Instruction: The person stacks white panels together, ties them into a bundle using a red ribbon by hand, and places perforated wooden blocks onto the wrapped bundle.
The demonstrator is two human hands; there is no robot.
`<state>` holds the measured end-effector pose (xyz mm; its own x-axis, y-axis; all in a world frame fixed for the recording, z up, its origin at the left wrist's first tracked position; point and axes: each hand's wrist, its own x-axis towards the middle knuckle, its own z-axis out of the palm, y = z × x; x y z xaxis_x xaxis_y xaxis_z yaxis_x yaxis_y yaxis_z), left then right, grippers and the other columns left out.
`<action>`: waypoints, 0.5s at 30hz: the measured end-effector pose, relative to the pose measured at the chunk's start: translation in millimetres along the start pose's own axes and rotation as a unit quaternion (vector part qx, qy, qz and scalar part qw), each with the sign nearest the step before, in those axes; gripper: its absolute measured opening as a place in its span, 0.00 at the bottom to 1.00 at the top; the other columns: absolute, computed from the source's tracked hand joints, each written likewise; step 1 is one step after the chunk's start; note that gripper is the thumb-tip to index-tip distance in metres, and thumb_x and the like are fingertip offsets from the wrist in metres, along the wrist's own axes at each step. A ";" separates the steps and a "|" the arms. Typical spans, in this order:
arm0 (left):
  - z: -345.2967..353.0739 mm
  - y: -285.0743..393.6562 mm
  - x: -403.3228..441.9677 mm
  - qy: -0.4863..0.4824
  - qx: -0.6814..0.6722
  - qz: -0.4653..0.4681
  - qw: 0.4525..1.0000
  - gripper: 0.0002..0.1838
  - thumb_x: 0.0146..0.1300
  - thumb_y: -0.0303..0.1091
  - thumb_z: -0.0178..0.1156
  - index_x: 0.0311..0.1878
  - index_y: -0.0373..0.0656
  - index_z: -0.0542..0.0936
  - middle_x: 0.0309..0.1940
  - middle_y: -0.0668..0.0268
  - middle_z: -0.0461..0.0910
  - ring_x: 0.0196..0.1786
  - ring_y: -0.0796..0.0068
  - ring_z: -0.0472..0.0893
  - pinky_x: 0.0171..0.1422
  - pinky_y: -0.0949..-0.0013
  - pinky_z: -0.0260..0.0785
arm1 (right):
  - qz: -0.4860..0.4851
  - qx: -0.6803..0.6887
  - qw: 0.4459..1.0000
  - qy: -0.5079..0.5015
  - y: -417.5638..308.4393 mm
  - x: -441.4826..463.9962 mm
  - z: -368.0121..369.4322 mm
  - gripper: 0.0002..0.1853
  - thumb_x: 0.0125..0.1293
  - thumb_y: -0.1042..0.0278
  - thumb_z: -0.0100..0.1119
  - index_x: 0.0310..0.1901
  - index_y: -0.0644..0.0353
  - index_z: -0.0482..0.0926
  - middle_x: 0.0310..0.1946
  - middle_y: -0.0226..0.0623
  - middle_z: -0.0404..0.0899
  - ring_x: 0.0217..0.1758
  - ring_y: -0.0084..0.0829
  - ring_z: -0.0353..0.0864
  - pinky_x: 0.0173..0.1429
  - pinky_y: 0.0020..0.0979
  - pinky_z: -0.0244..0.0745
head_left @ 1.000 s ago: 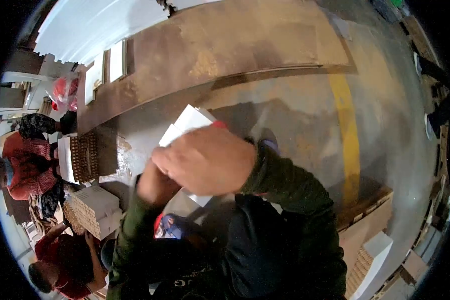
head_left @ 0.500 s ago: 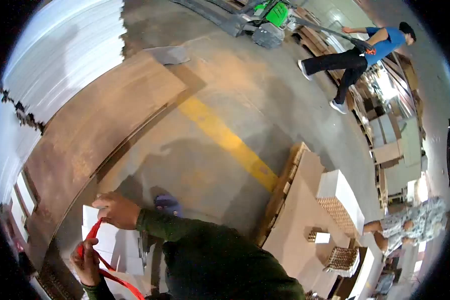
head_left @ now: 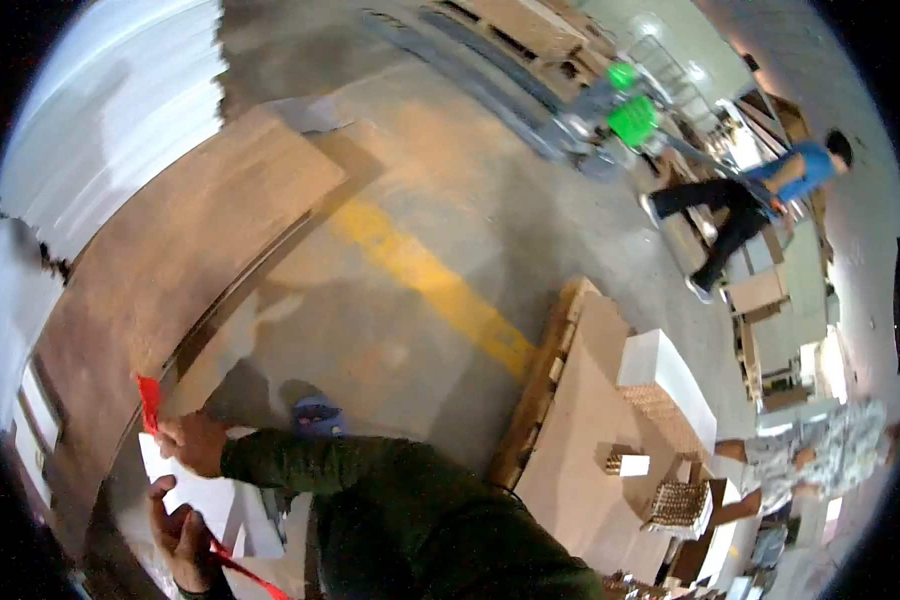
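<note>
My right hand, at the end of a dark green sleeve, is closed on a red ribbon-like strip, whose short end sticks up past the fingers. Just below it, my left hand has thumb and forefinger apart. More of the red strip runs from beside that thumb down to the bottom edge; whether other fingers touch it is hidden. Beneath both hands lie white flat pieces, perhaps a stack of card, partly covered by the hands.
A brown board platform with tall white sheet stacks stands at left. On the right, a cardboard-topped pallet bears white boxes. A person in blue is beside a green-marked pallet jack; another person stands at right.
My right hand has moved left and slightly down, with the strip's end now above it. My left hand's thumb and forefinger have parted. The pallet jack and the person in blue have shifted right.
</note>
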<state>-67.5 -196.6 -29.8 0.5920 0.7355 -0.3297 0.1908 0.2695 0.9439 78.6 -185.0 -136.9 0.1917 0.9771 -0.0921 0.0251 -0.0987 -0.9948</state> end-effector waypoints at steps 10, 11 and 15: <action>22.9 16.5 23.0 0.020 -0.110 -0.061 0.992 0.16 0.54 0.20 0.54 0.46 0.42 0.67 0.26 0.71 0.71 0.28 0.84 0.68 0.31 0.79 0.61 | -0.165 -0.156 0.958 -0.176 -1.3 66.7 18.2 0.11 0.64 0.63 0.44 0.32 0.59 0.74 0.26 0.38 0.80 0.34 0.42 0.78 0.39 0.41 0.71; 22.1 17.8 20.9 0.003 -0.125 -0.066 0.990 0.16 0.54 0.20 0.55 0.47 0.42 0.67 0.26 0.71 0.71 0.28 0.85 0.68 0.32 0.80 0.61 | -0.160 -0.132 0.960 -0.189 -2.4 65.8 24.7 0.12 0.61 0.60 0.47 0.29 0.59 0.74 0.24 0.39 0.79 0.32 0.44 0.79 0.37 0.42 0.71; -7.4 22.1 13.7 -0.060 -0.121 -0.063 0.989 0.18 0.54 0.21 0.56 0.49 0.39 0.68 0.32 0.69 0.74 0.33 0.84 0.72 0.35 0.81 0.61 | -0.105 -0.083 0.975 -0.178 -21.8 51.0 28.9 0.15 0.65 0.59 0.42 0.34 0.61 0.73 0.26 0.41 0.79 0.33 0.45 0.79 0.38 0.41 0.71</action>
<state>-61.0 -176.0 -13.6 0.6669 0.6109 -0.4267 0.0844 0.5070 0.8578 59.5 -127.6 -121.1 -0.1873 0.9795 0.0745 0.1921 0.1109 -0.9751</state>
